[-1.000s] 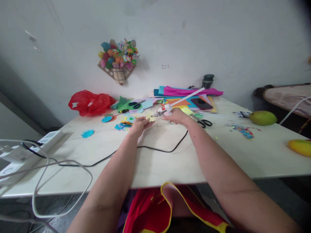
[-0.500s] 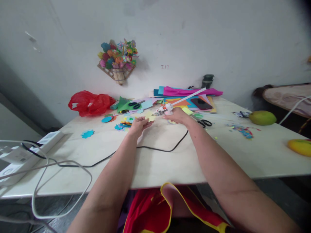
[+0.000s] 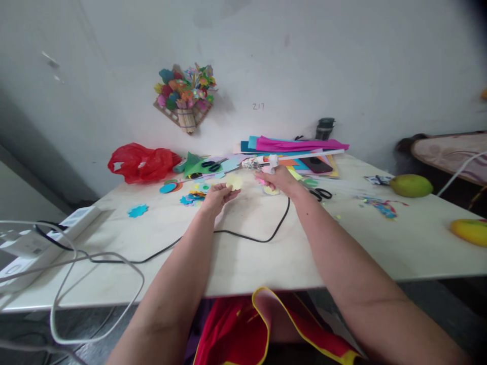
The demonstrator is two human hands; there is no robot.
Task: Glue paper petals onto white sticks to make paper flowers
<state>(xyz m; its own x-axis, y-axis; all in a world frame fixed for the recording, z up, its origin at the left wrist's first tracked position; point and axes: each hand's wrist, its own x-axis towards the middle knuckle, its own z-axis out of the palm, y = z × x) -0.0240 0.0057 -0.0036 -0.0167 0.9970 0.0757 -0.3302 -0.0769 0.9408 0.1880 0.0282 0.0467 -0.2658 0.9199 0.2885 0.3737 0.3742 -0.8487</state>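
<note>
Pinched in my left hand (image 3: 219, 196) is a pale yellow paper cutout (image 3: 235, 182) with a scalloped edge. My right hand (image 3: 279, 180) is wrapped round a white glue gun (image 3: 255, 162), a long glue stick (image 3: 312, 154) jutting from its back. The gun's nozzle points left and sits a little above and right of the cutout, apart from it. Something pink and a pale yellow piece (image 3: 271, 190) show under my right hand, partly hidden by the fingers. Left of my left hand lies a pile of blue, orange and yellow cutouts (image 3: 193, 197).
Black scissors (image 3: 321, 193) lie right of my right wrist; another pair (image 3: 213, 165) rests on green paper. A black cord (image 3: 243, 234) crosses the table to a power strip (image 3: 81, 217). A red plastic bag (image 3: 142, 163), coloured sheets (image 3: 297, 144), a phone (image 3: 316, 165) and a mango (image 3: 411, 185) stand around.
My right hand has raised the glue gun and drawn its nozzle away from the yellow cutout; the glue stick now lies flatter. My left hand has hardly moved.
</note>
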